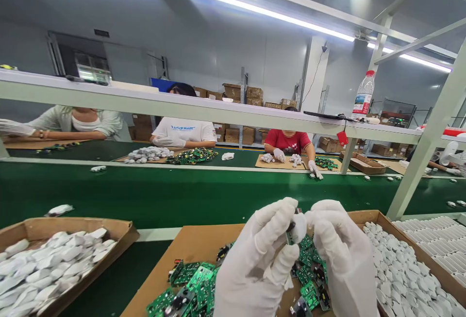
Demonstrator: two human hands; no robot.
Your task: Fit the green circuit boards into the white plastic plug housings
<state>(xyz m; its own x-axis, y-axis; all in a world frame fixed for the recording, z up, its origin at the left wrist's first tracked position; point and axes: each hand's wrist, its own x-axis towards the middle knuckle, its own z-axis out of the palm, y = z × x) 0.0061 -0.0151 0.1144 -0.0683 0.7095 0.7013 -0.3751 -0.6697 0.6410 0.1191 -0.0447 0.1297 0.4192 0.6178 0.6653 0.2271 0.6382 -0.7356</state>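
Both my hands wear white gloves and meet in front of me above a brown cardboard sheet (196, 249). My left hand (262, 263) and my right hand (342, 258) are both closed in a pinch around one small white plastic shell (299, 227) with a dark part at its left side. Under the hands lies a heap of green circuit boards (196, 283). To the right, a cardboard tray (367, 217) holds several white shells (404, 273).
A cardboard box (120, 232) of white shells stands at the left. A green conveyor belt (204, 193) runs across, with loose white parts on it. Three people in gloves work on the far side. A metal shelf (218, 110) spans above, with a water bottle (363, 94).
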